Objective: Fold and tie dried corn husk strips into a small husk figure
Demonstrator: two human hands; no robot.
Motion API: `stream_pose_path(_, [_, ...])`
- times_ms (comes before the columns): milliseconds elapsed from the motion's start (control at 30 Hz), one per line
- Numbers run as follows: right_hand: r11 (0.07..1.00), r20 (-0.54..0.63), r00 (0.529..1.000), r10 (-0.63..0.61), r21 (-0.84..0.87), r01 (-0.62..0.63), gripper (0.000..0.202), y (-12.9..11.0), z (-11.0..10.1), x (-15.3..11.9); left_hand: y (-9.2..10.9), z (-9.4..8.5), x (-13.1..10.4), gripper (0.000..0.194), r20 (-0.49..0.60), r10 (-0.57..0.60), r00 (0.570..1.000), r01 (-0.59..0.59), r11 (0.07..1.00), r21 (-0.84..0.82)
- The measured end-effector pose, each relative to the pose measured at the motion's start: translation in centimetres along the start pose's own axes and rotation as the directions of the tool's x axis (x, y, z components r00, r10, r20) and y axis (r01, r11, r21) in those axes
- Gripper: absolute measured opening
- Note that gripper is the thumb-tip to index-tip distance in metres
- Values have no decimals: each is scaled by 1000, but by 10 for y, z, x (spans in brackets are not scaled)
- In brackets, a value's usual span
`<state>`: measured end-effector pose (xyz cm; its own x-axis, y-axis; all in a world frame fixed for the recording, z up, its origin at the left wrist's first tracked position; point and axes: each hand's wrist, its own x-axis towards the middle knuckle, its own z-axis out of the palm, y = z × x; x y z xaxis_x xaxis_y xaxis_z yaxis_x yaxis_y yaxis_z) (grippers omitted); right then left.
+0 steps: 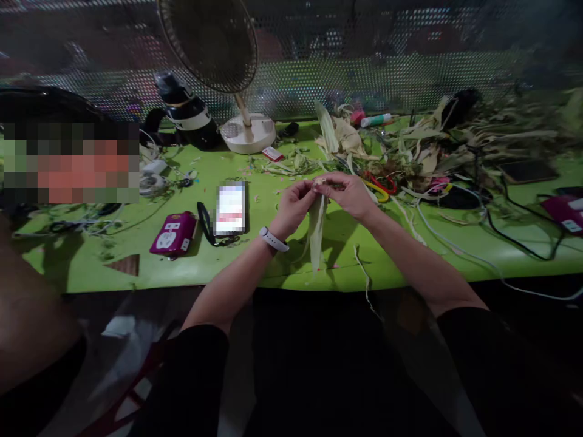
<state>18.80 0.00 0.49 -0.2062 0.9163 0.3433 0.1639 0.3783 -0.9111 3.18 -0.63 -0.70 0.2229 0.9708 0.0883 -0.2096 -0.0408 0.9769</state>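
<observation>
Both hands meet over the green tabletop (273, 261). Between their fingertips, my left hand (296, 206) and my right hand (346, 193) pinch the top of a pale strip of dried corn husk (317, 237), which hangs down toward the table's front edge. A white band sits on my left wrist. The exact grip at the fingertips is small and partly hidden. Just beyond my right hand lie scissors with yellow and red handles (380, 189), partly under plant scraps. A thin twisted husk strip (363, 270) droops over the front edge.
Left of my hands are a lit phone (230, 209) and a purple power socket block (173, 234). Behind stand a fan (248, 135) and a black bottle (194, 118). A heap of dried husks (428, 145) and cables (460, 246) spread rightward. Another person sits at the left.
</observation>
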Motion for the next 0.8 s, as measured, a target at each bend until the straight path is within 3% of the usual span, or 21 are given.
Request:
stream_pose_path(167, [997,-132,990,-45,56,53,41,8,7,-1,-4,2,-2,16,29,47,998,-47,999,-7])
stream_pose_path(367, [995,-280,956,-90,-57,77,37,1,4,-4,-7,10,-8,17,165,7,986,-1,999,-38])
stream_pose_path(500, [988,-338,931,-138,-117,104,39,0,-3,-2,-8,11,-8,21,207,24,978,-21,1000,-17])
stream_pose_path(800, [966,-473,845,-249,-181,183,44,16,-35,19,-9,12,-14,27,320,-76,944,58,996,67])
